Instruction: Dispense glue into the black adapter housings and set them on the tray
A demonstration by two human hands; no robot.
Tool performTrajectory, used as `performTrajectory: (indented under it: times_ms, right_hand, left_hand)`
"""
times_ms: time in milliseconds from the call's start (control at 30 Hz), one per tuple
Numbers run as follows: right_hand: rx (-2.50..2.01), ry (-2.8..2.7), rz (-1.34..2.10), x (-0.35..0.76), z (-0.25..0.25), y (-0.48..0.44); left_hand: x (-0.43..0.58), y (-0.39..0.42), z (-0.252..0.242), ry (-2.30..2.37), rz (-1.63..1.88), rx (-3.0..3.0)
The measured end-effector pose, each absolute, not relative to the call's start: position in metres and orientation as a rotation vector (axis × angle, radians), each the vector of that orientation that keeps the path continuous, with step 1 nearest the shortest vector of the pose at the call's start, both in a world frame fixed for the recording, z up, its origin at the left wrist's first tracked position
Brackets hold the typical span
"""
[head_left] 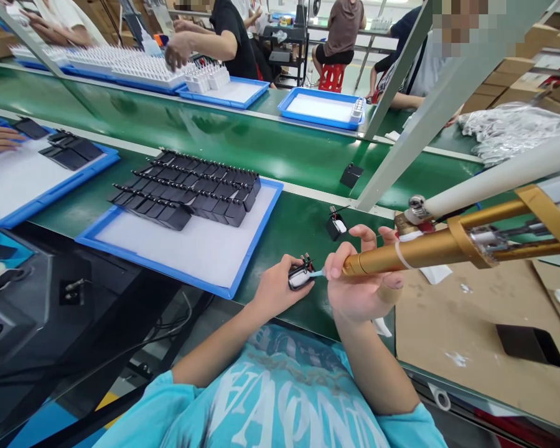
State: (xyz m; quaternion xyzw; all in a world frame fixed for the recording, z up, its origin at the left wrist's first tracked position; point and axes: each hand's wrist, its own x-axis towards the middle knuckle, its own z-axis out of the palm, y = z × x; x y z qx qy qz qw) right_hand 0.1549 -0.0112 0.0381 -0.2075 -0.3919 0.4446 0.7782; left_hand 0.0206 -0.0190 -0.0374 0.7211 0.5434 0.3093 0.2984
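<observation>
My left hand [274,287] is closed around a small black plug-like housing [300,279] with a white inside and metal prongs at its top. In my right hand [361,297] is a gold dispensing gun [408,254], gripped near its front end with some fingers raised. Its pale blue nozzle tip [318,274] reaches the open side of the housing; whether it touches cannot be made out. Just beyond my hands, a similar black housing [336,225] with a white inside stands on the green work surface [266,249].
Left of my hands, a blue-rimmed tray [236,283] carries rows of black housings [191,186]. Another black piece [351,175] lies farther back. Cardboard [438,330] with an open black case [531,345] is at right. A grey post [401,124] slants overhead. Co-workers sit beyond.
</observation>
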Motion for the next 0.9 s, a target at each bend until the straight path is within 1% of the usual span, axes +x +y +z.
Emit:
performTrajectory:
  times_ms: [267,433,700,900]
  right_hand:
    - [-0.522,-0.899,0.952,0.145,0.042,-0.011]
    - [-0.456,-0.922,0.965,0.148,0.040,-0.010]
    - [-0.558,-0.882,0.914,0.148,0.039,-0.012]
    - [-0.581,-0.852,0.846,0.171,0.027,-0.008]
  left_hand:
    - [0.037,-0.016,-0.033,1.308,0.938,1.834]
    - [0.039,-0.016,-0.032,1.244,1.019,1.846]
    - [0.038,-0.012,-0.035,1.277,0.916,1.874]
    - [0.024,0.006,-0.045,1.502,0.720,1.905]
